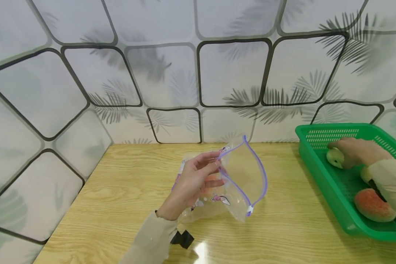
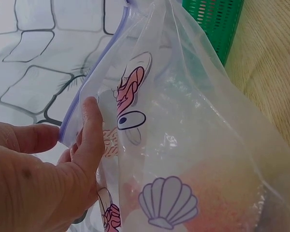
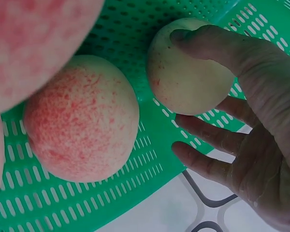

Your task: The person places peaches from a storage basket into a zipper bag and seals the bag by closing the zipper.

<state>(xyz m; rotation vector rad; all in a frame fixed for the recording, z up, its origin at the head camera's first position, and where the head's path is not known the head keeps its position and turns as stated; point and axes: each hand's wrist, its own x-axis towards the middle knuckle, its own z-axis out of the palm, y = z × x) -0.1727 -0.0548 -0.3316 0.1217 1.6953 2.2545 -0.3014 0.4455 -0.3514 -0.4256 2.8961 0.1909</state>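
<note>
In the head view my left hand (image 1: 191, 179) pinches the purple zip rim of a clear printed zip bag (image 1: 232, 198), whose mouth gapes to the right. Through the plastic, the left wrist view shows a blurred red-and-yellow round thing (image 2: 217, 193) behind a shell print. My right hand (image 1: 359, 150) is inside the green basket (image 1: 330, 205) at the right. It grips a pale peach (image 3: 188, 77), thumb over the top and fingers at the far side. A redder peach (image 3: 84, 121) lies beside it, apart from the hand.
More peaches lie in the basket, one large peach (image 3: 34, 43) close to the right wrist camera. The wood-grain table (image 1: 118, 198) meets a patterned wall covering (image 1: 231, 73) at the back. A slider (image 1: 250, 209) sits at the near end of the bag's zip.
</note>
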